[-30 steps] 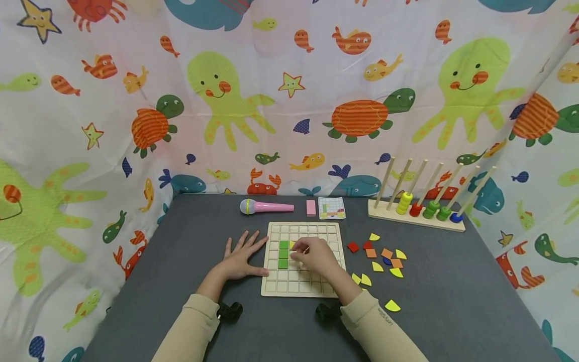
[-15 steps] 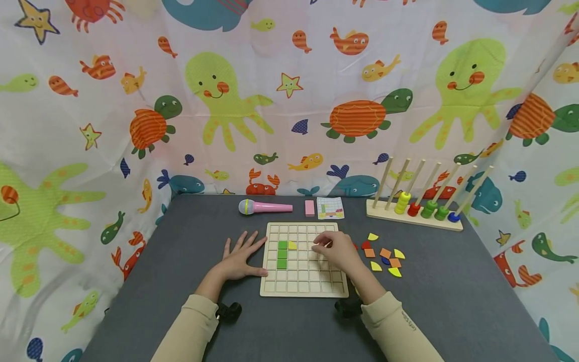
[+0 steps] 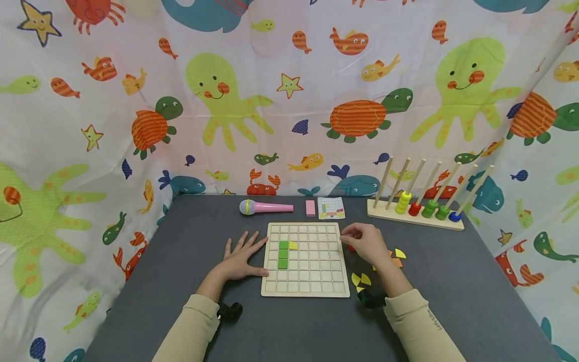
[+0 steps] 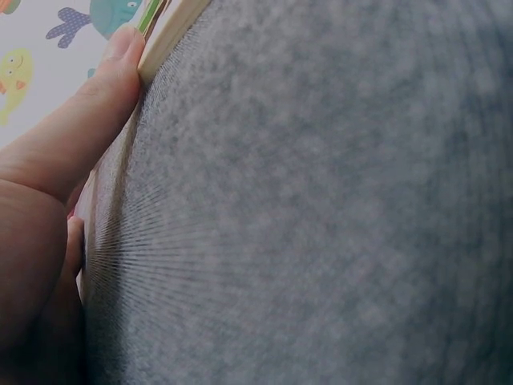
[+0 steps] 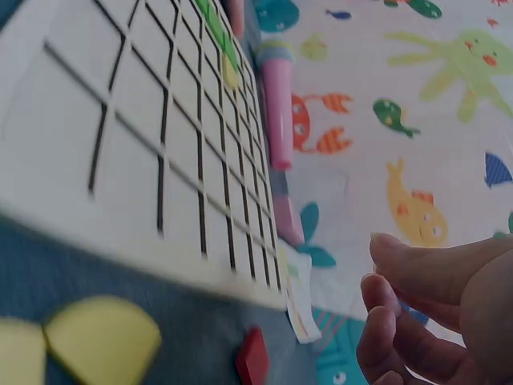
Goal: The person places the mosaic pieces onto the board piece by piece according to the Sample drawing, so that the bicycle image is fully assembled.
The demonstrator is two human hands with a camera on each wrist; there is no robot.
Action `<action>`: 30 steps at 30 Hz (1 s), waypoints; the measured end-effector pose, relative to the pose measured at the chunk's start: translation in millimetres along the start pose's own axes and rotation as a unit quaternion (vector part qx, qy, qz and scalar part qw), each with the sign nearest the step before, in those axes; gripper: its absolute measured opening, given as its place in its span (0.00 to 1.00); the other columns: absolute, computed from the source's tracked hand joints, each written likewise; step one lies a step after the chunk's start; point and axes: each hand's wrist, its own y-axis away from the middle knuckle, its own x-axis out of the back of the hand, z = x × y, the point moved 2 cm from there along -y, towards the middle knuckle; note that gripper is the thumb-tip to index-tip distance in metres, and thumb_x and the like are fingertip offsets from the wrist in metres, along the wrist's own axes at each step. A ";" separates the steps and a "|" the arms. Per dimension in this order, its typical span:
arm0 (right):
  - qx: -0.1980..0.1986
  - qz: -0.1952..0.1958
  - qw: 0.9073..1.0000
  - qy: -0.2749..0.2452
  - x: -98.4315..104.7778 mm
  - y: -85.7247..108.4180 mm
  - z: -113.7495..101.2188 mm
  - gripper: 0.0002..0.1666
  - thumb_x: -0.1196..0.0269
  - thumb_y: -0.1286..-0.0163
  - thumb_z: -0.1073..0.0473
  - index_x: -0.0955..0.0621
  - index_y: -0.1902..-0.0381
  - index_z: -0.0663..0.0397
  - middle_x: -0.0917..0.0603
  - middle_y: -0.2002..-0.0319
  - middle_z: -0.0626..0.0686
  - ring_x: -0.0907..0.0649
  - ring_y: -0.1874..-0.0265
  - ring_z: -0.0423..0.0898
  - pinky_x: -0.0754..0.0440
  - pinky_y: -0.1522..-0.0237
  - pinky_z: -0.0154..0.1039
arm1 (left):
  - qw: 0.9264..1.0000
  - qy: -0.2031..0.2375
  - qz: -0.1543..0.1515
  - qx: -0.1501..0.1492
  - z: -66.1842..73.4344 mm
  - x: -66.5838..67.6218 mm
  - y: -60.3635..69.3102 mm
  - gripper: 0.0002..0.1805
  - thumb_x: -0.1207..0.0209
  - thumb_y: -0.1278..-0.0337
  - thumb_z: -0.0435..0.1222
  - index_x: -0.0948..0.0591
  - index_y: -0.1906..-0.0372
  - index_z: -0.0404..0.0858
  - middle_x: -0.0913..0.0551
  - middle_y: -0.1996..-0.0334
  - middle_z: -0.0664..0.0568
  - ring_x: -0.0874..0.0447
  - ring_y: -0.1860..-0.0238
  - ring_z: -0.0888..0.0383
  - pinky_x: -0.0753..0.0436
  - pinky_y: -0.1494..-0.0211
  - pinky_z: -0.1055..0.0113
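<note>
A wooden grid board (image 3: pixel 323 278) lies on the dark table. On it, three green squares (image 3: pixel 283 254) form a column, with a yellow quarter-circle piece (image 3: pixel 293 245) beside the top one. My left hand (image 3: pixel 239 261) is spread flat at the board's left side, its thumb (image 4: pixel 112 68) touching the edge. Past the right edge hovers my right hand (image 3: pixel 365 244), over the loose pieces. In the right wrist view its fingers are loosely bent, with nothing visible between thumb and forefinger. Below them lie a red piece (image 5: pixel 254 358) and yellow quarter-circle pieces (image 5: pixel 104 337).
Behind the board lie a pink toy microphone (image 3: pixel 271 207), a pink block (image 3: pixel 310 208) and a pattern card (image 3: pixel 331 208). A peg counter with coloured rings (image 3: pixel 416 216) stands at the back right. More orange and yellow pieces (image 3: pixel 400 254) are partly hidden by the right hand.
My right hand has moved right, from over the board to the loose pieces, uncovering the yellow piece beside the green squares. The left hand has stayed in place.
</note>
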 end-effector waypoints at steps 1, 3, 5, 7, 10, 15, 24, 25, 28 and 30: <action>-0.003 0.004 1.000 0.004 3.6 -1.2 3.4 0.13 0.30 0.33 0.55 0.13 0.53 0.55 0.12 0.62 0.53 0.17 0.64 0.49 0.18 0.65 0.40 | 1.000 0.000 0.002 -0.001 0.2 -0.1 -0.1 0.63 0.39 0.65 0.79 0.52 0.20 0.69 0.62 0.17 0.62 0.76 0.18 0.51 0.83 0.27 0.37; -0.010 0.007 1.000 0.009 11.1 -3.3 9.3 0.16 0.30 0.32 0.55 0.14 0.50 0.55 0.12 0.59 0.55 0.16 0.61 0.51 0.16 0.62 0.43 | 1.000 -0.001 0.003 -0.002 0.2 -0.3 -0.8 0.63 0.39 0.65 0.79 0.52 0.20 0.70 0.62 0.17 0.62 0.76 0.18 0.51 0.83 0.27 0.37; -0.018 0.007 1.000 0.013 18.7 -5.0 14.8 0.19 0.31 0.31 0.54 0.15 0.46 0.55 0.12 0.56 0.56 0.15 0.58 0.53 0.15 0.60 0.45 | 1.000 -0.003 0.005 -0.002 -0.3 -0.5 -1.7 0.63 0.40 0.65 0.80 0.53 0.20 0.70 0.62 0.17 0.63 0.77 0.18 0.52 0.83 0.27 0.37; -0.021 0.002 1.000 0.012 26.0 -7.4 21.4 0.21 0.32 0.30 0.54 0.16 0.44 0.56 0.12 0.53 0.58 0.15 0.55 0.54 0.14 0.59 0.46 | 1.000 -0.006 0.005 -0.002 -0.4 -0.5 -2.4 0.63 0.40 0.66 0.80 0.53 0.20 0.71 0.63 0.17 0.63 0.77 0.18 0.52 0.83 0.27 0.37; -0.025 -0.005 1.000 0.017 34.8 -12.0 33.3 0.21 0.33 0.29 0.54 0.17 0.43 0.58 0.13 0.50 0.60 0.15 0.54 0.56 0.14 0.58 0.47 | 1.000 -0.006 0.004 0.001 0.5 -0.3 -2.4 0.63 0.40 0.66 0.80 0.53 0.21 0.71 0.63 0.17 0.63 0.77 0.18 0.52 0.82 0.26 0.37; -0.036 -0.013 0.999 0.027 41.3 -20.0 55.4 0.21 0.33 0.30 0.56 0.17 0.42 0.59 0.14 0.50 0.62 0.16 0.52 0.58 0.15 0.55 0.49 | 1.000 -0.002 0.000 0.003 2.4 -0.1 -1.2 0.63 0.40 0.66 0.80 0.52 0.20 0.70 0.62 0.17 0.63 0.77 0.18 0.51 0.83 0.26 0.37; -0.071 -0.036 0.996 0.041 45.1 -26.2 73.9 0.20 0.33 0.30 0.60 0.18 0.42 0.58 0.15 0.46 0.64 0.17 0.49 0.61 0.15 0.54 0.51 | 1.000 -0.002 0.004 -0.002 0.7 -1.0 -0.2 0.63 0.39 0.66 0.80 0.52 0.20 0.70 0.62 0.17 0.63 0.77 0.18 0.51 0.83 0.26 0.37; -0.071 -0.043 0.995 0.045 44.9 -27.2 75.7 0.20 0.34 0.30 0.61 0.18 0.41 0.58 0.16 0.45 0.65 0.17 0.49 0.61 0.15 0.54 0.51 | 1.000 -0.003 0.004 -0.002 0.4 -1.2 -0.3 0.63 0.40 0.66 0.80 0.52 0.20 0.70 0.62 0.17 0.63 0.77 0.18 0.51 0.82 0.26 0.37; -0.074 -0.071 0.993 0.060 43.1 -30.4 82.2 0.23 0.35 0.29 0.62 0.19 0.37 0.57 0.19 0.40 0.65 0.19 0.46 0.62 0.17 0.50 0.54 | 1.000 -0.005 0.005 -0.001 0.0 -1.7 -0.2 0.63 0.40 0.66 0.80 0.53 0.20 0.70 0.62 0.17 0.63 0.77 0.18 0.51 0.82 0.26 0.37; -0.075 -0.092 0.991 0.069 41.5 -32.5 86.5 0.25 0.36 0.29 0.62 0.21 0.35 0.56 0.22 0.36 0.66 0.20 0.43 0.62 0.18 0.47 0.55 | 1.000 -0.004 0.006 -0.001 -0.4 -2.0 -0.1 0.63 0.40 0.66 0.80 0.53 0.21 0.71 0.62 0.17 0.63 0.76 0.18 0.51 0.82 0.26 0.37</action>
